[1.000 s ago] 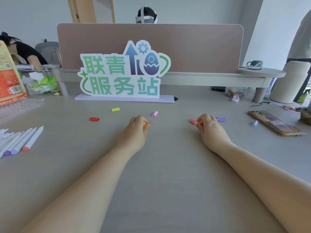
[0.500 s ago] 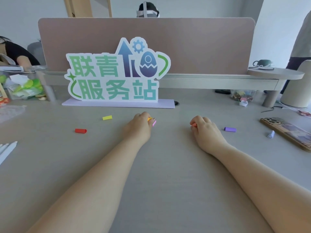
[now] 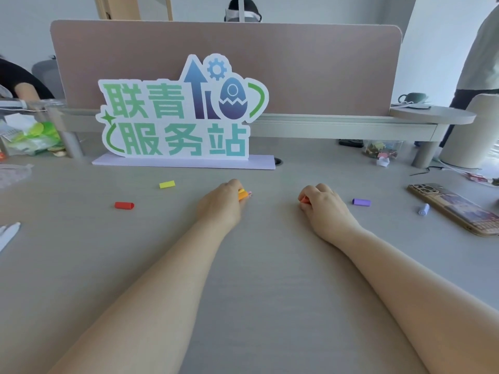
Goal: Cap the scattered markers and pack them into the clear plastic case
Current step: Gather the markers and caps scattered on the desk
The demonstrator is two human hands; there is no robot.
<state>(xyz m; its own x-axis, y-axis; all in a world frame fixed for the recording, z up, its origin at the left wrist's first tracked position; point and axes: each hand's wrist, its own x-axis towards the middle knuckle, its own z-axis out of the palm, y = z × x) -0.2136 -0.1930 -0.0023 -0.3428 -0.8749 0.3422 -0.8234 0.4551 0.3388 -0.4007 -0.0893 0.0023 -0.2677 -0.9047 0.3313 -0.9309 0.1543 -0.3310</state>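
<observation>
Grey desk (image 3: 270,292) stretches toward a standing sign (image 3: 178,117). The left hand (image 3: 221,206) curls its fingers round an orange cap (image 3: 242,195), and the right hand (image 3: 324,206) clenches a reddish cap (image 3: 304,199), probably collecting caps for capping. A purple cap (image 3: 361,202) lies just right of the right fingers; the markers (image 3: 9,233) lie well left of the left fingers.

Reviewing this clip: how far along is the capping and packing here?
Done: nothing shows as packed. In hand: the left hand grips an orange cap; the right hand grips an orange-red cap. Left: the yellow cap, red cap, purple cap and pale blue cap lie loose on the table, a white marker lies at the left edge, and all capping and packing.
</observation>
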